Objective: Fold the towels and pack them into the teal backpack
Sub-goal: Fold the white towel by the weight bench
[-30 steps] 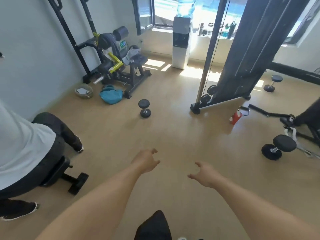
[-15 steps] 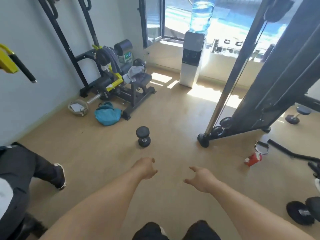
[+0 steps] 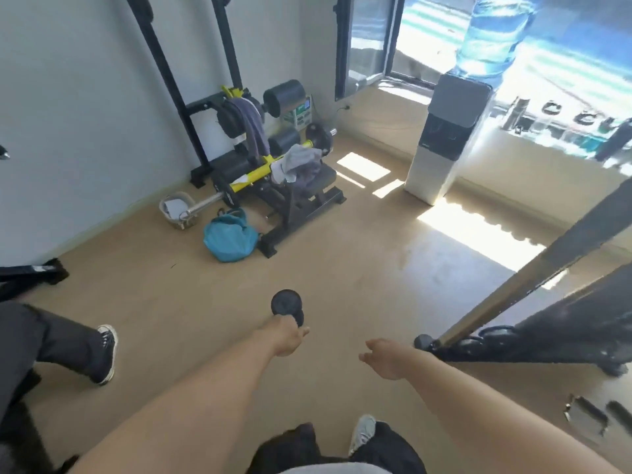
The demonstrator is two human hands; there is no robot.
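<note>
The teal backpack (image 3: 229,239) lies slumped on the floor beside a black and yellow gym machine. A light grey towel (image 3: 297,161) is bunched on the machine's seat, over a darker cloth. A dark grey towel (image 3: 252,126) hangs over the machine's upper pad. My left hand (image 3: 286,339) and my right hand (image 3: 386,358) reach forward over the floor, far short of the backpack. Both hold nothing, fingers loosely apart.
A black dumbbell (image 3: 286,305) stands on the floor just beyond my left hand. A small basket (image 3: 176,211) sits by the wall. A water dispenser (image 3: 444,142) stands at the window. A cable machine's frame (image 3: 533,340) is on the right. A seated person's leg (image 3: 78,347) is at left.
I have walked forward: the backpack, machine and dumbbell are closer and larger in view. My hands stay stretched out in front, empty.
</note>
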